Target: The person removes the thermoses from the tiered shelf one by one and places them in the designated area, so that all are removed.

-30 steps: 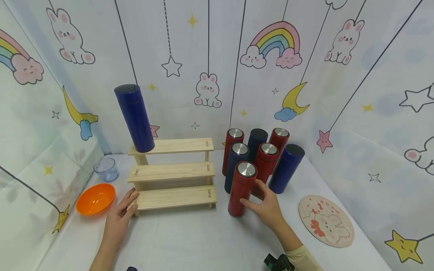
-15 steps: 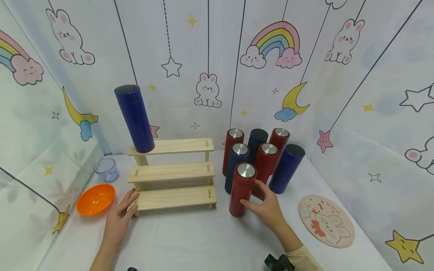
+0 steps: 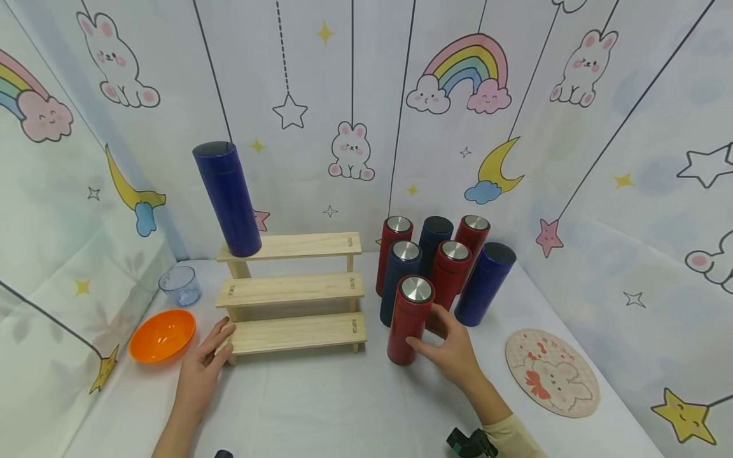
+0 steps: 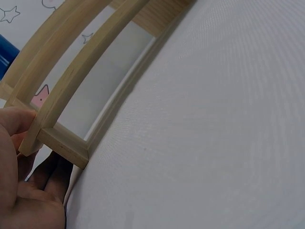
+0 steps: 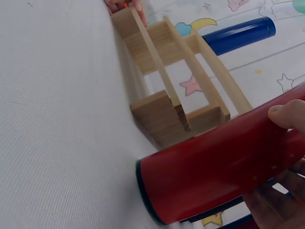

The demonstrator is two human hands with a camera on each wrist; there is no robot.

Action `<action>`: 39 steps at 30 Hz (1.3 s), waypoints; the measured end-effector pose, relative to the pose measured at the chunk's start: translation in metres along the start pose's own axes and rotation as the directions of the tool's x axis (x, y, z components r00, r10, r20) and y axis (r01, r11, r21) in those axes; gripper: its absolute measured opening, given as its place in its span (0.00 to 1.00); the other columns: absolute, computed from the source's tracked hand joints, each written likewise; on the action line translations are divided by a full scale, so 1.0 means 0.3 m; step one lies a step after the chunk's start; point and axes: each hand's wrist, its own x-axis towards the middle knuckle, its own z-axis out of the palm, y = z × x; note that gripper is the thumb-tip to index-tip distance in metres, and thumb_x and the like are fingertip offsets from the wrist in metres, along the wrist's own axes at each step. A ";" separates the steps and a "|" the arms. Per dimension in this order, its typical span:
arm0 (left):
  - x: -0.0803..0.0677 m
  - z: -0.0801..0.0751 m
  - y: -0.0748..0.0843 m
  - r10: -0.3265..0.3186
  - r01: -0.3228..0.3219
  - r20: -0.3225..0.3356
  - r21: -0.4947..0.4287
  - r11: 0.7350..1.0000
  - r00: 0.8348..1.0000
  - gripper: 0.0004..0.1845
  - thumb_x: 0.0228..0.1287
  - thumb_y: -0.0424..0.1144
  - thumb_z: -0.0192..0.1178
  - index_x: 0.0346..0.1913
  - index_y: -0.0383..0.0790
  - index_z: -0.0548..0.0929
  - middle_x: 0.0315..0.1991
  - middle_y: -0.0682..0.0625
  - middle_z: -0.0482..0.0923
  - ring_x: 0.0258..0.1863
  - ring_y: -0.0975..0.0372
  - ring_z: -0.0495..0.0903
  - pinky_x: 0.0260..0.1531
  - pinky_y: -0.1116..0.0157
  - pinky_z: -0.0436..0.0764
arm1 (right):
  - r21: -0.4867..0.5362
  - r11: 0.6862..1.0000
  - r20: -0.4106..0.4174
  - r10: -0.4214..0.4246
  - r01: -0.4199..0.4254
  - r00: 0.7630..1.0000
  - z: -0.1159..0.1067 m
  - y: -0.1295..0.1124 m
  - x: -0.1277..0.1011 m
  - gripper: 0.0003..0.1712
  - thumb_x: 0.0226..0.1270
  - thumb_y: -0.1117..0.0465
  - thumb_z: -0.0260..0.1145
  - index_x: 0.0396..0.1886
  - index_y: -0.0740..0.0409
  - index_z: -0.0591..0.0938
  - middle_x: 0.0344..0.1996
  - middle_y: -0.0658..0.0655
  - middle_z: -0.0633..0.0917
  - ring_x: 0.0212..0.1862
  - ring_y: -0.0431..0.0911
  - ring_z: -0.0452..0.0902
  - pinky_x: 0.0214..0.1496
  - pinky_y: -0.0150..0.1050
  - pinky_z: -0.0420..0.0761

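My right hand grips a red thermos bottle with a steel lid, thumb on its near side. In the right wrist view the thermos stretches from the fingers down to its dark base at the white cloth. At the left end of a three-tier wooden shelf, my left hand holds the lowest board. The left wrist view has the thumb at the end of that board and other fingers below it. A blue thermos stands on the top tier's left end.
Behind the held thermos stand several red and dark blue bottles, with a brighter blue bottle at their right. An orange bowl and a clear cup sit left of the shelf. A round bunny mat lies at the right.
The red thermos has shifted very slightly and stands a touch more upright than a second ago. Both hands keep their places.
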 end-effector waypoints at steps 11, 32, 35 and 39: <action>0.001 0.000 0.011 -0.005 0.005 0.001 0.024 1.000 1.000 0.24 0.85 0.40 0.60 0.76 0.36 0.78 0.82 0.44 0.66 0.81 0.68 0.60 0.64 0.84 0.65 | -0.004 1.000 0.005 0.008 -0.008 1.000 -0.005 0.004 0.002 0.37 0.63 0.64 0.84 0.71 0.53 0.79 0.62 0.52 0.86 0.62 0.51 0.85 0.64 0.47 0.85; 0.003 -0.002 0.009 -0.024 0.024 0.003 0.015 1.000 1.000 0.23 0.85 0.38 0.60 0.76 0.36 0.78 0.82 0.44 0.65 0.83 0.62 0.58 0.65 0.84 0.64 | -0.025 1.000 0.005 0.002 -0.001 1.000 -0.003 -0.008 0.004 0.37 0.63 0.64 0.84 0.71 0.53 0.79 0.62 0.52 0.86 0.61 0.51 0.86 0.63 0.46 0.86; 0.005 -0.003 0.006 -0.020 0.020 0.005 0.012 1.000 1.000 0.23 0.85 0.38 0.60 0.76 0.35 0.78 0.82 0.43 0.65 0.84 0.58 0.58 0.65 0.84 0.64 | -0.033 0.999 0.009 0.002 -0.001 1.000 -0.005 -0.006 0.005 0.37 0.64 0.63 0.84 0.71 0.53 0.79 0.62 0.51 0.86 0.61 0.50 0.85 0.63 0.41 0.85; 0.003 -0.002 0.003 -0.021 0.021 0.010 0.021 1.000 1.000 0.24 0.85 0.39 0.60 0.76 0.35 0.78 0.83 0.44 0.65 0.84 0.60 0.58 0.65 0.84 0.64 | -0.060 0.998 0.016 -0.018 0.018 1.000 -0.008 -0.003 0.003 0.37 0.65 0.62 0.83 0.72 0.54 0.78 0.62 0.51 0.86 0.61 0.49 0.85 0.63 0.39 0.84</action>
